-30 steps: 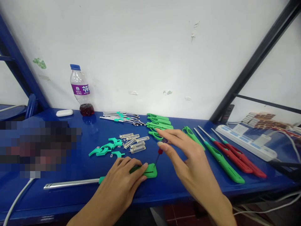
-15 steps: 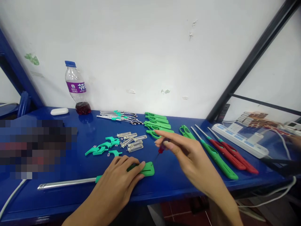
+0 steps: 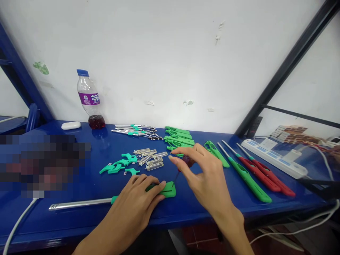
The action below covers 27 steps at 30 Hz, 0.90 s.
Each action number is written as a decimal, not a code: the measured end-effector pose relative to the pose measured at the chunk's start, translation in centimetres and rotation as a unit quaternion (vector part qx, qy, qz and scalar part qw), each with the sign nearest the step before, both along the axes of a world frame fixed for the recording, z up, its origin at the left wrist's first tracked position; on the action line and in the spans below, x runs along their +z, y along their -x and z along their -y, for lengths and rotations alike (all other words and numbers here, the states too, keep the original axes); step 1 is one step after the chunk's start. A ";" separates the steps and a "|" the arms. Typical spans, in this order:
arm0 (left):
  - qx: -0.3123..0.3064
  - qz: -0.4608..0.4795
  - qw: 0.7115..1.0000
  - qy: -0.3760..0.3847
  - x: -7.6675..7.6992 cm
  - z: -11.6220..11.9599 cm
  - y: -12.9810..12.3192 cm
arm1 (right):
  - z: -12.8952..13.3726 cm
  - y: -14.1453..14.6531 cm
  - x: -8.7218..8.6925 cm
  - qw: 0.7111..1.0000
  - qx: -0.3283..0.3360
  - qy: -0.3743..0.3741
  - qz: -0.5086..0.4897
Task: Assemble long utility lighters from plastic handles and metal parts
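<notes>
A green long-necked gas lighter (image 3: pixel 169 190) lies on the blue table, its metal tube pointing left. My left hand (image 3: pixel 138 198) is closed over its handle and presses it down; the middle of the handle is hidden under the fingers. My right hand (image 3: pixel 205 173) curls around the dark red handle of a small screwdriver (image 3: pixel 188 161), which stands tilted with its tip at the lighter's right end. Thumb and forefinger reach past the handle, and the other fingers are partly hidden. Teal triggers (image 3: pixel 119 165) and clear fuel tanks (image 3: pixel 154 163) lie just beyond my left hand.
Metal lighter tubes with wires (image 3: pixel 135 131) and green handle shells (image 3: pixel 178 136) lie near the wall. Right of my hand are a green lighter (image 3: pixel 247 180), red lighters (image 3: pixel 261 175) and a power strip (image 3: pixel 276 159). A drink bottle (image 3: pixel 90 101) and white case (image 3: pixel 71 125) stand back left.
The fingers of my right hand have shifted on the screwdriver handle, and the wrist is turned more upright. My left hand and the lighter keep their place; the whole view has shifted slightly.
</notes>
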<state>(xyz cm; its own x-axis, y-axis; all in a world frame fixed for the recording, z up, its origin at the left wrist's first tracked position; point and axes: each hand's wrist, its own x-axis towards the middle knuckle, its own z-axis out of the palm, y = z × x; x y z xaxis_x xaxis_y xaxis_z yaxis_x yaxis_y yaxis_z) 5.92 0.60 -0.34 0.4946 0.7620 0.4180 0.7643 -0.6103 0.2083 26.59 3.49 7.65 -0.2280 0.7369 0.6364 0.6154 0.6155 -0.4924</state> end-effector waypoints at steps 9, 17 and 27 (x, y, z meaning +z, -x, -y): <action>-0.002 -0.001 1.000 0.008 0.1 0.1 0.0 | 0.2 -0.8 0.6 0.998 0.063 0.026 -0.004; -0.005 0.004 1.000 0.002 0.2 0.1 -0.1 | 1.9 -1.5 1.0 0.992 0.084 0.062 0.076; 0.004 0.001 1.000 -0.002 0.0 0.1 0.0 | 0.5 -0.8 0.3 0.988 -0.049 0.000 0.148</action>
